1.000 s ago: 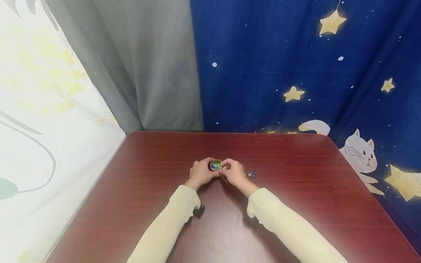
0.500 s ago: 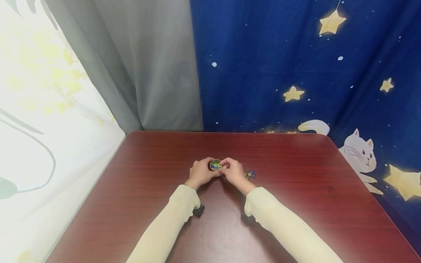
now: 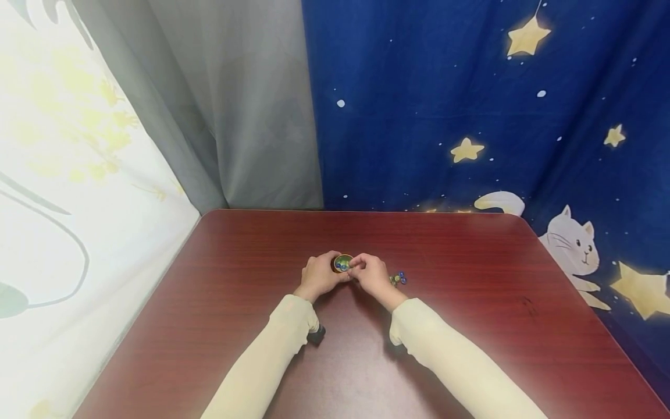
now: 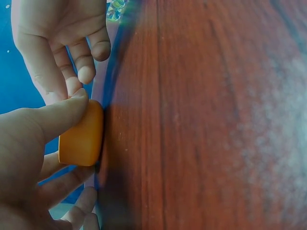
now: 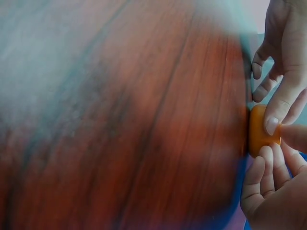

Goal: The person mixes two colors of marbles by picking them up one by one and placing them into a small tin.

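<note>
A small orange cup (image 4: 80, 140) with a green inside stands upright on the table, and blue and green glass marbles (image 3: 342, 266) show in it in the head view. My left hand (image 3: 320, 276) grips the cup from its left side, thumb on the near wall. At the right of the rim, my right hand (image 3: 370, 273) has its thumb and forefinger brought together over the opening. Whether a marble sits between those fingertips is too small to tell, and the cup hides them in the wrist views. Several more marbles (image 3: 401, 278) lie on the table beside the right wrist.
The dark red wooden table (image 3: 445, 250) stretches out around both hands. Behind its far edge hang a grey curtain (image 3: 262, 116) and a blue curtain (image 3: 398, 116) with stars. A black wrist device (image 3: 316, 335) sits under the left cuff.
The right hand's fingertips have shifted slightly at the cup's rim, and the marbles visible inside look a little rearranged. The left hand and cup have stayed in place.
</note>
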`<state>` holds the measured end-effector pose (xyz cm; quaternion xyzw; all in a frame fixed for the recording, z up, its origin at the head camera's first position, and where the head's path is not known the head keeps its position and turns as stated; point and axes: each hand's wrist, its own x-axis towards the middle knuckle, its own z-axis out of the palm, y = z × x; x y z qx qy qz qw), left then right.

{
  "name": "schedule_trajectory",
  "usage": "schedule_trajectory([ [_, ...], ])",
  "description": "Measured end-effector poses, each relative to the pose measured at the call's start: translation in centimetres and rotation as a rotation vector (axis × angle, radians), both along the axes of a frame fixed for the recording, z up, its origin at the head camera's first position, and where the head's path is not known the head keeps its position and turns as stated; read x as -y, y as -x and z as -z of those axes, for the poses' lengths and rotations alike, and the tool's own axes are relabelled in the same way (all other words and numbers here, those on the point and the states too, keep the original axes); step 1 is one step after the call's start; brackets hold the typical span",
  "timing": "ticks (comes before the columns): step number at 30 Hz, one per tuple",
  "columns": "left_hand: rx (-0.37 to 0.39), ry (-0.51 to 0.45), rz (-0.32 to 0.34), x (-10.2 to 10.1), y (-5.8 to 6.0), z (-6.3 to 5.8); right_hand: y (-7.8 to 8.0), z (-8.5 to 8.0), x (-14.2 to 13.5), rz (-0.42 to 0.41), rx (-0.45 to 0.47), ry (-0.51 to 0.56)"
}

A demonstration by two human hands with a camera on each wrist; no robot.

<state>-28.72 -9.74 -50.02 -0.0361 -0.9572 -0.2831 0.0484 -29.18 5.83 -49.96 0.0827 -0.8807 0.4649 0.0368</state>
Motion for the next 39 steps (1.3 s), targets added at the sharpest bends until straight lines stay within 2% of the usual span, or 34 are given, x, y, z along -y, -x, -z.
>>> schedule_trajectory([
  [17,-0.010,-0.010,0.011,-0.1,-0.1,0.0,-0.4,-0.4,-1.7,-0.046,-0.048,-0.062],
  [31,-0.002,-0.023,0.003,0.1,-0.1,0.0,-1.4,-1.4,-3.4,-0.062,-0.020,-0.100],
  [39,-0.005,-0.028,0.002,0.1,-0.1,0.2,-1.7,-1.4,-4.6,-0.094,-0.069,-0.162],
])
